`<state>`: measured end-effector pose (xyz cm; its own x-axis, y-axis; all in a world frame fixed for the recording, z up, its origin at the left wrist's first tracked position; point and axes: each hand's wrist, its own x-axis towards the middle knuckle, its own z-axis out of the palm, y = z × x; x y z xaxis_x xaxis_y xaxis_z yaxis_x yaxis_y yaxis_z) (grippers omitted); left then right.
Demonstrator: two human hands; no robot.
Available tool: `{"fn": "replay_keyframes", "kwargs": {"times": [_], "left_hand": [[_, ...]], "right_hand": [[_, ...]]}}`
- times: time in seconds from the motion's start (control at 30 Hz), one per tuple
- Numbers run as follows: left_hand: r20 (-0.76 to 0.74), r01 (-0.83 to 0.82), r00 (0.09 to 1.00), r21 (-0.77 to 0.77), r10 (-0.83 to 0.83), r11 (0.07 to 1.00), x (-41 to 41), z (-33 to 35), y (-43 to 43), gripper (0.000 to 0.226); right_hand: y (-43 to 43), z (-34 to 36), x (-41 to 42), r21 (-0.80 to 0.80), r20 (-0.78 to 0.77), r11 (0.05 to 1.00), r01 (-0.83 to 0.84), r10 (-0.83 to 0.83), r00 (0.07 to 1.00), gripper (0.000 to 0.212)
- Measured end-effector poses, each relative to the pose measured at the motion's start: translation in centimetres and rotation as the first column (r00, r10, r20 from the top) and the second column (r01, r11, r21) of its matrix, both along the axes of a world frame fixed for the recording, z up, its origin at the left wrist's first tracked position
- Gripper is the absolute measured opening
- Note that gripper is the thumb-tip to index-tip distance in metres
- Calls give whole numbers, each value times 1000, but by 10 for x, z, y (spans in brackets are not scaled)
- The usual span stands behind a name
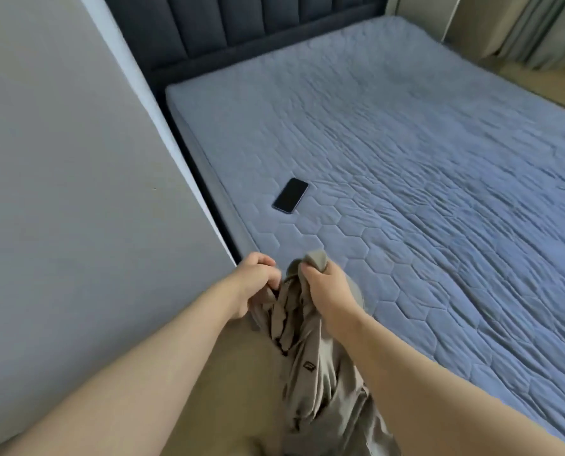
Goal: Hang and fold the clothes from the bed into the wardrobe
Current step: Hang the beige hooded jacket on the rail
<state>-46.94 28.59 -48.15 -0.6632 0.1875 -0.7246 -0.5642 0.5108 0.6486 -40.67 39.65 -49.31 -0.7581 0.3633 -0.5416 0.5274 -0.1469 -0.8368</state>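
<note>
Both hands hold a beige garment [310,366] bunched at the near corner of the bed [439,192]: left hand [258,284] pinches one edge, right hand [327,287] grips a wad. Its hanging tail could snag or drag, and the nearby phone [290,195] might get swept off.

Soft even daylight, faint shadows, slight overall blur, wide-angle bending at edges.

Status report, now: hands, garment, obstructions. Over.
Gripping khaki garment with left hand and right hand. Garment bunched, hanging below the hands at mattress corner. Nearby black phone on mattress, clear of garment.
</note>
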Motion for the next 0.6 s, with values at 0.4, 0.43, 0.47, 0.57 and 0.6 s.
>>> {"fn": "replay_keyframes", "kwargs": {"times": [0.4,0.43,0.47,0.57,0.6], "left_hand": [[-414,58,815,-638,-405,768,40,165,-194,28],[-482,-26,819,-571,-310,820,46,177,-213,25],[-536,-109,822,-477,-191,872,50,189,-230,23],[-562,-316,784,7,265,949,67,227,-276,12],[-531,-356,759,144,375,923,76,243,-289,11]], "right_hand": [[-156,168,20,12,-223,965,-260,256,940,8],[-169,178,26,24,-232,959,-281,279,932,8],[-181,189,32,35,-243,955,-294,293,925,8],[-208,227,43,40,-275,950,-310,309,910,14],[-217,241,45,36,-291,949,-312,309,905,14]]}}
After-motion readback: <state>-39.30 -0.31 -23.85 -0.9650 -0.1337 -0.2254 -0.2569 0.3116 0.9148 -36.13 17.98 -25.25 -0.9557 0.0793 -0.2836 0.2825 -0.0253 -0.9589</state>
